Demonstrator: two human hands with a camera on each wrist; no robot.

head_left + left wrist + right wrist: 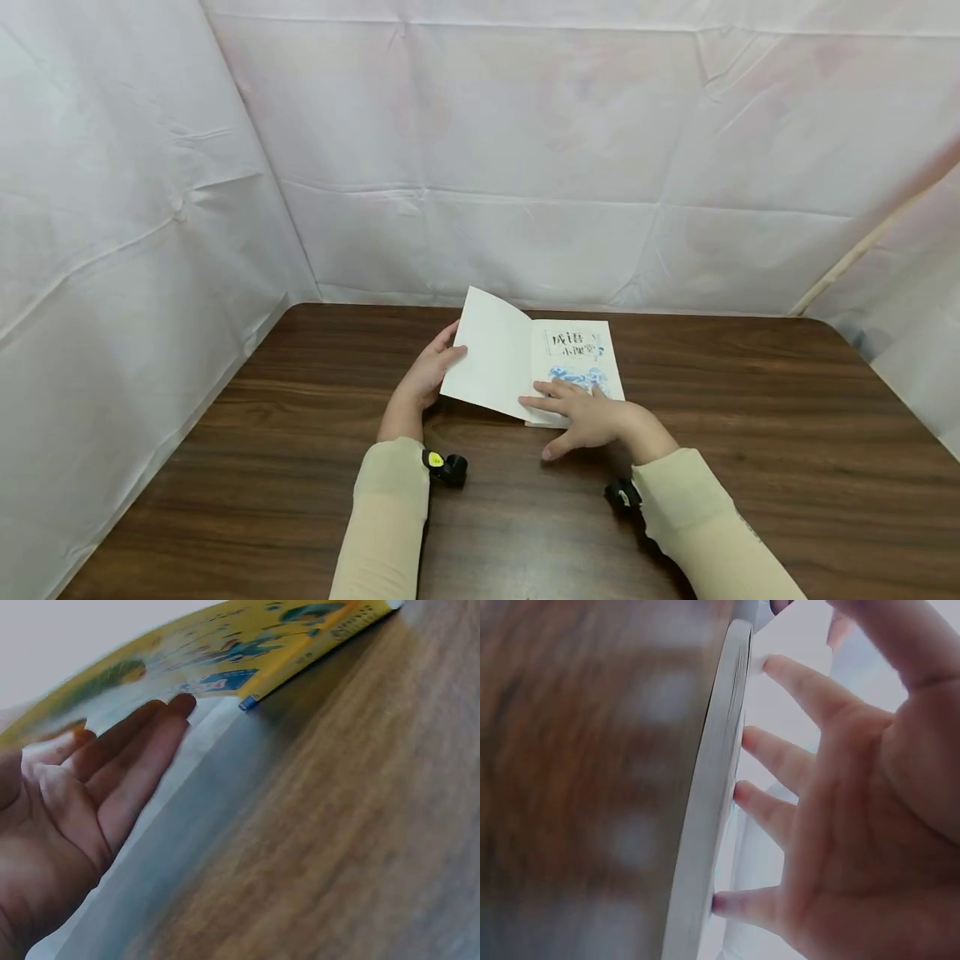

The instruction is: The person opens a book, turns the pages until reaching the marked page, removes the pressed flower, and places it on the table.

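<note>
Close to us, our right hand [592, 417] lies flat with straight fingers on the first page of the book [573, 358], which sits in the middle of the brown table [750, 433]. A bit farther, our left hand [427, 375] props up the yellow cover [491, 354] with straight fingers too. The cover is half open, not yet flat.

table [750, 467]: dark wood grain | on it: book [577, 362], lying flat, cover lifted open
</note>
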